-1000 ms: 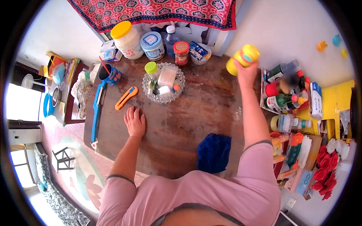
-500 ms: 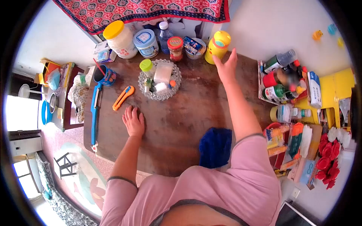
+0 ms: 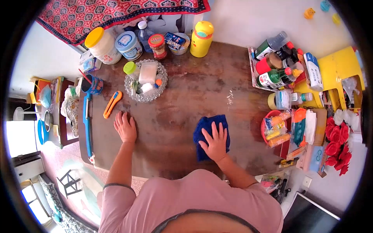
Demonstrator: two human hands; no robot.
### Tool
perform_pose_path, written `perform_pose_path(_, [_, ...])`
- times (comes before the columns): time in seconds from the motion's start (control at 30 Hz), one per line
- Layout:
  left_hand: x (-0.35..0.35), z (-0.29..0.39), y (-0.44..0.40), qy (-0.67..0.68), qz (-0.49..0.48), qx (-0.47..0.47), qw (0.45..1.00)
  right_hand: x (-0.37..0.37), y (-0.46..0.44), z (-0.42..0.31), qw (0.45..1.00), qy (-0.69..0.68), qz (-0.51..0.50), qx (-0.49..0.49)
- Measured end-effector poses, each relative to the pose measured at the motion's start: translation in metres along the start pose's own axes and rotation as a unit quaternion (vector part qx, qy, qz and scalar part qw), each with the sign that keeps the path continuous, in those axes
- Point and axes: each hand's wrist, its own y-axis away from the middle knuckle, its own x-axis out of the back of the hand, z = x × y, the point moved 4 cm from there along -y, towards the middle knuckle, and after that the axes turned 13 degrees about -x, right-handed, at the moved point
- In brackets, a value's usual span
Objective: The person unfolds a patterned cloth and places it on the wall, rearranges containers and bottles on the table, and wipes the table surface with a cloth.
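My right hand [image 3: 216,143] lies with spread fingers on top of a dark blue cloth [image 3: 201,129] near the front of the brown wooden table [image 3: 171,120]. The cloth is flat and crumpled at its edges. Resting flat on the tabletop is my left hand [image 3: 126,128], fingers a little apart and nothing under it that shows. Just beyond its fingertips is an orange utility knife [image 3: 112,105]. A few small whitish scraps [image 3: 230,98] lie on the wood beyond the cloth.
Along the back stand jars and a yellow bottle [image 3: 201,40]. A glass dish [image 3: 144,93] holds small items. To the left are a pencil cup [image 3: 93,86] and a long blue tool [image 3: 87,128]. At right sit a bottle tray [image 3: 254,73] and a red basket [image 3: 265,134] of packets.
My right hand has come down from beside the yellow bottle onto the blue cloth. Whitish scraps now show on the table. My left hand stays flat; the whole view has shifted.
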Motion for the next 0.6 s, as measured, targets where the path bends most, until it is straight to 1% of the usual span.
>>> perform_pose_path(0.07, [-0.002, -0.001, 0.004, 0.000, -0.007, 0.012, 1.000, 0.002, -0.022, 0.002, 0.999, -0.002, 0.022, 0.027])
perform_pose_path(0.17, [0.003, 0.002, 0.003, 0.006, -0.011, 0.007, 1.000, -0.006, -0.076, 0.009, 0.995, -0.027, 0.093, 0.006])
perform_pose_path(0.3, [0.001, 0.001, 0.003, 0.000, -0.024, 0.021, 0.999, -0.009, -0.181, 0.029, 0.972, -0.070, 0.225, -0.011])
perform_pose_path(0.4, [0.001, -0.001, 0.003, 0.002, -0.031, 0.025, 0.999, -0.018, -0.259, 0.046, 0.957, -0.042, 0.285, -0.025])
perform_pose_path(0.47, [0.000, -0.002, 0.003, 0.011, -0.021, 0.009, 1.000, -0.026, -0.304, 0.056, 0.954, -0.031, 0.297, -0.028])
perform_pose_path(0.57, [0.002, 0.000, 0.001, 0.013, -0.021, 0.005, 1.000, -0.036, -0.354, 0.074, 0.959, -0.035, 0.279, -0.041])
perform_pose_path(0.6, [0.002, 0.001, 0.001, 0.012, -0.021, 0.003, 1.000, -0.036, -0.364, 0.078, 0.966, -0.032, 0.255, -0.011])
